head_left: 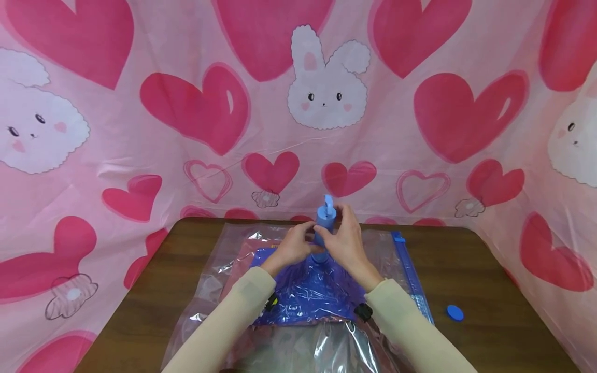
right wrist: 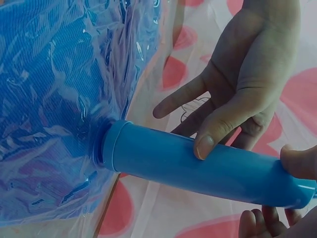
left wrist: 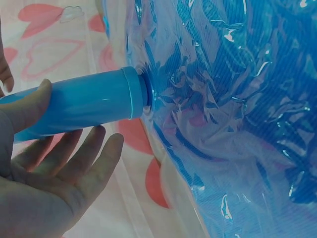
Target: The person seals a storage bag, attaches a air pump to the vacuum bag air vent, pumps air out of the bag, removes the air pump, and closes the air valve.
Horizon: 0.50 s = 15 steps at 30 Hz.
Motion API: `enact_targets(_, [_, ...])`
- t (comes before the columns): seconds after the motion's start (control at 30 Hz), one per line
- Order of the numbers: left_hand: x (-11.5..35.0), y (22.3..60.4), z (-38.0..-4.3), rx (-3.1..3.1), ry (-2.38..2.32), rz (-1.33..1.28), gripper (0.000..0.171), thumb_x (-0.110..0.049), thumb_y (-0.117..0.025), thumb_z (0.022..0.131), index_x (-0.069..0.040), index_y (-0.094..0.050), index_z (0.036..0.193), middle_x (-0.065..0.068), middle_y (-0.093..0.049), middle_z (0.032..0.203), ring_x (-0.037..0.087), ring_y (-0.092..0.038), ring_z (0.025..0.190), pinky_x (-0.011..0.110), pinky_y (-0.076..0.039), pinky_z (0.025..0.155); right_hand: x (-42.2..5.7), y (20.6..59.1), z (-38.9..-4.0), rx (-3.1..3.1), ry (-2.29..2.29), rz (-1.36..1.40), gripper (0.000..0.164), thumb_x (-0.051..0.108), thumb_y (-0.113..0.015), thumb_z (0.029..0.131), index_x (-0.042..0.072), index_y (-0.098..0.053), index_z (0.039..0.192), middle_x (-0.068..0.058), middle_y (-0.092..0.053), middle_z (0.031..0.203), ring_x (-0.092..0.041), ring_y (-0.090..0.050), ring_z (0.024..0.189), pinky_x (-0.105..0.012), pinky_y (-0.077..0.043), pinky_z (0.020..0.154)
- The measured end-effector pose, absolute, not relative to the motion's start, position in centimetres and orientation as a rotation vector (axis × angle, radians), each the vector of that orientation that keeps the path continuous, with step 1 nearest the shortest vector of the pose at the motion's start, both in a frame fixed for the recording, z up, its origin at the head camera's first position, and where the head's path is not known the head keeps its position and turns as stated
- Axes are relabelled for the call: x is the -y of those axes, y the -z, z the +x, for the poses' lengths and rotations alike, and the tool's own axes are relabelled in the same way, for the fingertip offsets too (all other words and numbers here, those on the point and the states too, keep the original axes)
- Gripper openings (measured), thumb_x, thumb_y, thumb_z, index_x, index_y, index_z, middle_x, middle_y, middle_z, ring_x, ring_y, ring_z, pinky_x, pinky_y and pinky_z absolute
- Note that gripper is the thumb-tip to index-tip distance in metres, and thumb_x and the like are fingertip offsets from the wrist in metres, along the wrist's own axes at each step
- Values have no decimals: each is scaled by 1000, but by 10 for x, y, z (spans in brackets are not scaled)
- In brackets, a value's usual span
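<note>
A blue hand pump (head_left: 326, 215) stands upright on a clear plastic storage bag (head_left: 298, 311) that contains folded blue-purple cloth. Its lower end meets the bag at a round fitting in both wrist views. My left hand (head_left: 294, 244) holds the pump's barrel (left wrist: 94, 101), thumb on one side and fingers beneath it in the left wrist view. Higher on the same barrel, my right hand (head_left: 347, 242) grips near the top end, with its thumb (right wrist: 299, 162) against the side. A lighter blue handle (head_left: 328, 203) sticks up from the pump's top.
To the right of the bag, a round blue cap (head_left: 454, 313) lies on the dark wooden table (head_left: 494, 290). The bag's blue zip strip (head_left: 410, 269) runs along its right side. Behind the table hangs a pink cloth (head_left: 270, 119) with hearts and rabbits.
</note>
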<state>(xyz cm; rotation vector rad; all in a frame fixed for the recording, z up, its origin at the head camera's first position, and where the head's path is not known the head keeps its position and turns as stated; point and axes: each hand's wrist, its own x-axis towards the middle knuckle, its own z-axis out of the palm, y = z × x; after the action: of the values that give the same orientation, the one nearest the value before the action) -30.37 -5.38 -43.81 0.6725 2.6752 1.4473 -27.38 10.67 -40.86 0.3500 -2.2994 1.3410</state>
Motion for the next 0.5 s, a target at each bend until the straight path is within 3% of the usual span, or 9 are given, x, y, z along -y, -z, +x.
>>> enact_targets(0.5, [51, 436, -304, -2662, -1463, 682, 59, -1, -85, 87, -2, -62, 141, 19, -67, 133, 39, -67, 120, 48, -55, 97, -115, 404, -270, 2344, -1290, 416, 61, 5, -82, 90, 0, -48, 141, -22, -61, 125, -40, -57, 118, -53, -49, 89])
